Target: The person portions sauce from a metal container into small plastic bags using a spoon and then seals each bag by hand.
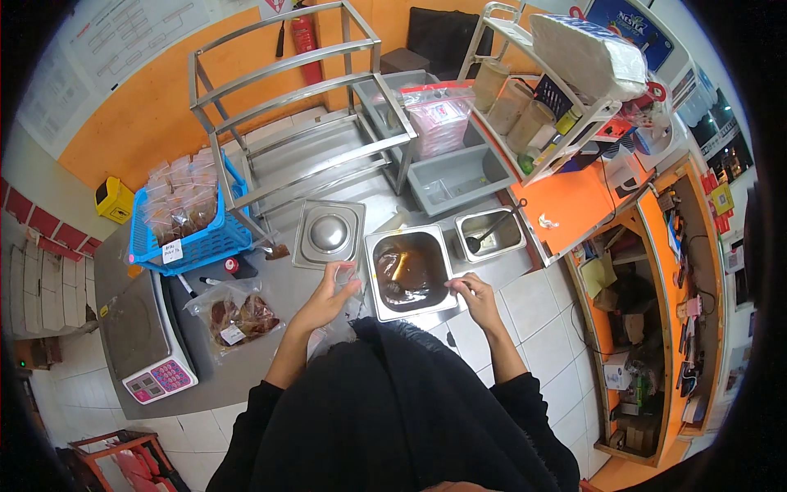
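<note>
A square stainless steel food pan [411,312] in front of me holds brown liquid. My left hand [332,295] is left of the pan, its fingers curled around the top of a small clear plastic bag. At the pan's right rim, my right hand [472,294] has thumb and fingertips pinched together; whether they grip a thin utensil handle or the rim I cannot tell. Behind my left hand lies a steel pan lid [329,235]. A smaller steel pan [499,243] with a dark ladle [486,237] in it stands at the right. A bag of dark brown food [243,320] lies at the left.
A digital scale [147,344] and a blue plastic basket [184,258] of filled bags stand at the left. Behind the pans are a steel rack [307,111] and a grey bin [464,184]. An orange counter [553,203] with a white shelf unit [559,80] stands right.
</note>
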The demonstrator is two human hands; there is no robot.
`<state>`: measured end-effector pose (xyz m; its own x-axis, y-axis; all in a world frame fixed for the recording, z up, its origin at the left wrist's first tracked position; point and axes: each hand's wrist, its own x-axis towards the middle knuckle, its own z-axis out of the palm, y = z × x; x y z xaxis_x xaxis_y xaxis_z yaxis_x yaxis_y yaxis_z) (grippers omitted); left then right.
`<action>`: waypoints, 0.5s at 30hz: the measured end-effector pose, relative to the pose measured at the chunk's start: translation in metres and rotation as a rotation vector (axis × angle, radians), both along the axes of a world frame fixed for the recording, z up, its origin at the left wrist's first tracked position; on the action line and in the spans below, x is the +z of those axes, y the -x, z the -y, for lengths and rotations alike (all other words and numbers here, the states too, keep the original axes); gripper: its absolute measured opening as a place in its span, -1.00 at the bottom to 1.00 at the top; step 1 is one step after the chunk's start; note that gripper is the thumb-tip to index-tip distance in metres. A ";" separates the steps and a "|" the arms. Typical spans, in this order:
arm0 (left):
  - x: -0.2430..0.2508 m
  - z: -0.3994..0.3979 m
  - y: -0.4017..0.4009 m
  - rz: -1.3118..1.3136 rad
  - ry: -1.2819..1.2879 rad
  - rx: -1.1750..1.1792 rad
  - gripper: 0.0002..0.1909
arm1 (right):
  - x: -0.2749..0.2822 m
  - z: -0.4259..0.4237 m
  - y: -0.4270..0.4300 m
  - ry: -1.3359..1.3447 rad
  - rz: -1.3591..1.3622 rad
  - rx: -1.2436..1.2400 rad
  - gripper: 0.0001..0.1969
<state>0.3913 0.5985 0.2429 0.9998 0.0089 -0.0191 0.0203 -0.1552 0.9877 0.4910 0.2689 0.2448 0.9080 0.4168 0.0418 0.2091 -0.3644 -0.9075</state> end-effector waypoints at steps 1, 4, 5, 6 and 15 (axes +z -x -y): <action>-0.001 0.000 -0.004 -0.015 -0.019 -0.009 -0.47 | 0.001 0.000 0.001 -0.029 -0.059 0.018 -0.82; -0.002 0.001 -0.026 -0.141 0.186 -0.007 -0.46 | 0.008 0.001 0.002 -0.044 -0.087 0.020 -0.82; -0.001 -0.001 -0.035 -0.247 0.407 0.012 -0.47 | 0.015 -0.002 0.001 -0.035 -0.050 0.010 -0.82; -0.003 -0.004 -0.044 -0.244 0.406 0.014 -0.47 | 0.023 -0.005 0.000 -0.036 -0.048 0.013 -0.82; 0.030 0.016 -0.079 -0.417 0.493 -0.241 -0.48 | 0.054 -0.006 -0.007 0.197 0.571 0.055 -0.86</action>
